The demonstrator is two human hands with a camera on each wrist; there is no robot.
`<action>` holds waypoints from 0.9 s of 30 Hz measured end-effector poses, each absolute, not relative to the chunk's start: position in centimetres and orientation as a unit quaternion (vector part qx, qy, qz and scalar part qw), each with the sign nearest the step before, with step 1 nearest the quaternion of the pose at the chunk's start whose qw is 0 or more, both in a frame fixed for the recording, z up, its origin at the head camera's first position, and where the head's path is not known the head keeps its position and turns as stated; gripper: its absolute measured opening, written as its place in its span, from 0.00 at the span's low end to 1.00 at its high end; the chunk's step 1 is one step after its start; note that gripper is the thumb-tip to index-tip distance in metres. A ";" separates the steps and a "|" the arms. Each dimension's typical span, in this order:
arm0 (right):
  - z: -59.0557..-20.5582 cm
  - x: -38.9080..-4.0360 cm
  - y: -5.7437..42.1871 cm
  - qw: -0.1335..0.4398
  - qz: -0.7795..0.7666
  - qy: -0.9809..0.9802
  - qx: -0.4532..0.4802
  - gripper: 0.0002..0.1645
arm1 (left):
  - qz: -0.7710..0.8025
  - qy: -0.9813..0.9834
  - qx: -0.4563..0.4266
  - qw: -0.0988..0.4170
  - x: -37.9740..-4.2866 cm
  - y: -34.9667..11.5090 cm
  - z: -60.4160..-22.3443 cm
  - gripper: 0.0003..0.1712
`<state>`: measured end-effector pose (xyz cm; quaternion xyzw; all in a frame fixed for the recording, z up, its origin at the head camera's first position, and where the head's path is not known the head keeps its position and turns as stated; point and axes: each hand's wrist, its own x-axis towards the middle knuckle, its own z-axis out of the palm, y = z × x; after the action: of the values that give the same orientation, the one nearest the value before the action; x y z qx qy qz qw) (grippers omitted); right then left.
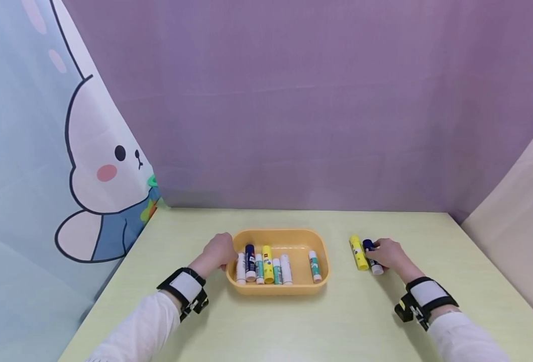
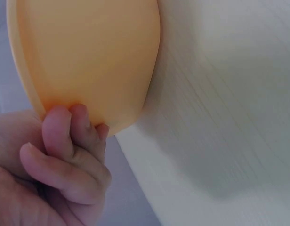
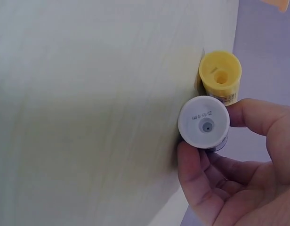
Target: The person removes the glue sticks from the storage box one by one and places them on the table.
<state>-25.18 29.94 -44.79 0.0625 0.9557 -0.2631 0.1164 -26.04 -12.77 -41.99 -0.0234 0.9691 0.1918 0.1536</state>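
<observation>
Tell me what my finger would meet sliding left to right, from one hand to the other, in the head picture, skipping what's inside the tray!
Left hand, orange tray, yellow glue stick, blue-and-white glue stick, right hand.

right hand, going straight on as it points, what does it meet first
Probably the yellow glue stick, just beyond the navy glue stick that the right hand grips; depth is unclear.
</observation>
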 end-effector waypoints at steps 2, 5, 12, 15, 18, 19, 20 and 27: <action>-44.9 -25.2 30.0 0.116 -0.260 0.957 0.060 0.36 | 0.192 0.969 -0.024 0.154 -26.0 -12.8 -42.0 0.10; -45.1 -25.2 30.0 0.116 -0.259 0.957 0.059 0.36 | 0.192 0.969 -0.024 0.154 -26.0 -12.8 -42.0 0.10; -45.1 -25.2 30.0 0.116 -0.261 0.956 0.060 0.36 | 0.193 0.969 -0.020 0.151 -26.0 -12.8 -42.0 0.10; -45.0 -25.1 30.0 0.116 -0.263 0.956 0.061 0.35 | 0.192 0.970 -0.020 0.148 -26.1 -12.8 -42.0 0.10; -44.9 -25.1 29.9 0.119 -0.262 0.955 0.064 0.36 | 0.190 0.970 -0.021 0.149 -26.1 -12.7 -42.1 0.10; -44.8 -25.1 29.9 0.121 -0.263 0.955 0.065 0.36 | 0.189 0.970 -0.021 0.150 -26.1 -12.7 -42.1 0.09; -44.8 -25.1 29.9 0.122 -0.264 0.955 0.066 0.36 | 0.188 0.971 -0.020 0.150 -26.1 -12.7 -42.1 0.09; -44.7 -25.2 29.9 0.127 -0.265 0.953 0.070 0.36 | 0.187 0.971 -0.013 0.147 -26.0 -12.8 -41.9 0.09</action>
<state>-25.17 29.92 -44.73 0.0701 0.9531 -0.2654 0.1272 -25.99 -12.76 -41.95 -0.0131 0.9713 0.1867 0.1466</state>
